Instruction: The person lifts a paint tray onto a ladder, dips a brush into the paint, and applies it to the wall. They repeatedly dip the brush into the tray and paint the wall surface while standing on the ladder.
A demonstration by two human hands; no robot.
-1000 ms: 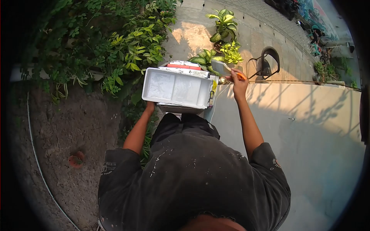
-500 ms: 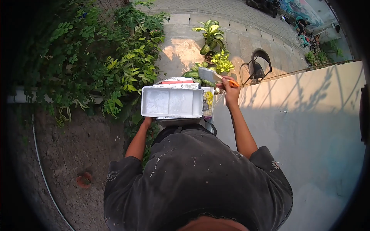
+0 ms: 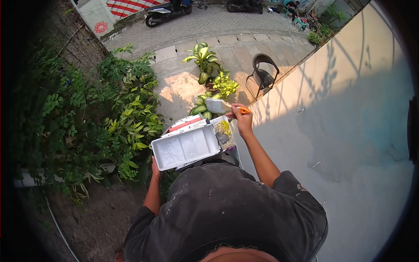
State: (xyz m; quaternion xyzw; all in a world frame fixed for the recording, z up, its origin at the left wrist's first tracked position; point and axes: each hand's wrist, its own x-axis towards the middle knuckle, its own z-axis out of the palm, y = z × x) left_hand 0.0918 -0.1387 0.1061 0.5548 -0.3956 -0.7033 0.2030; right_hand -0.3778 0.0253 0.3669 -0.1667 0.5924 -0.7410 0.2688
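Note:
My right hand [image 3: 240,117] is closed around the orange handle of a wide paintbrush [image 3: 216,105], its pale bristles pointing left above the far side of the tray. Near my waist is a white plastic paint tray [image 3: 187,148], tilted a little, with wet-looking white paint on its floor. At the tray's left end, my left hand [image 3: 155,168] grips its edge; most of the fingers are hidden beneath. Paint-spattered white and red items [image 3: 187,124] lie just behind the tray. To its right is a clear-looking container [image 3: 224,134] with something yellow in it.
A pale wall [image 3: 323,144] runs along my right side. Dense green plants [image 3: 126,113] stand at the left. Ahead are a potted plant [image 3: 205,61] and a dark chair [image 3: 263,74]. Motorbikes [image 3: 168,12] and a person [image 3: 291,8] are farther off on the paved lane.
My view has tilted up and turned, showing more of the lane. The tray now sits slanted, its right end farther away. The brush stays in my right hand.

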